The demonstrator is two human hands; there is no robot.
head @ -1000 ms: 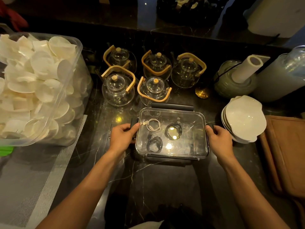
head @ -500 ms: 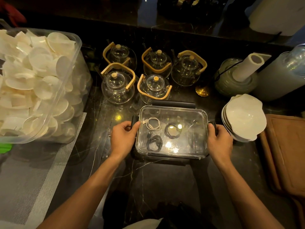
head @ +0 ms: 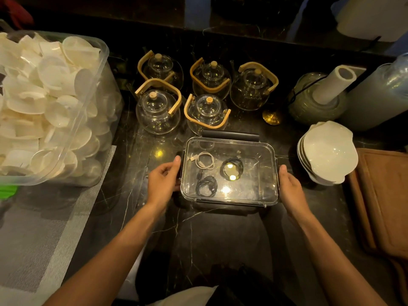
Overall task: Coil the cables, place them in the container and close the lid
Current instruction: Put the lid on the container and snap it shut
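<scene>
Item: clear rectangular plastic container (head: 229,202) with transparent lid (head: 254,149) seated on top, standing on a dark marbled countertop (head: 220,235). Black latch flaps show at its far and left edges.

Contents, seen through the lid: one white coiled cable (head: 204,160) at far left; one black coiled cable (head: 231,168) towards the centre; a second black coiled cable (head: 206,186) nearer the person, on the left.

Left hand (head: 162,184): at the container's left end, thumb on the lid edge, fingers curled at the black side latch (head: 180,167).

Right hand (head: 291,191): against the container's right end, thumb along the rim; whether the fingers clasp the wall cannot be told.

Adjacent: five glass teapots with bamboo handles (head: 157,111) just beyond; stacked white bowls (head: 329,151) to the right; large clear tub of white discs (head: 50,107) to the left.
</scene>
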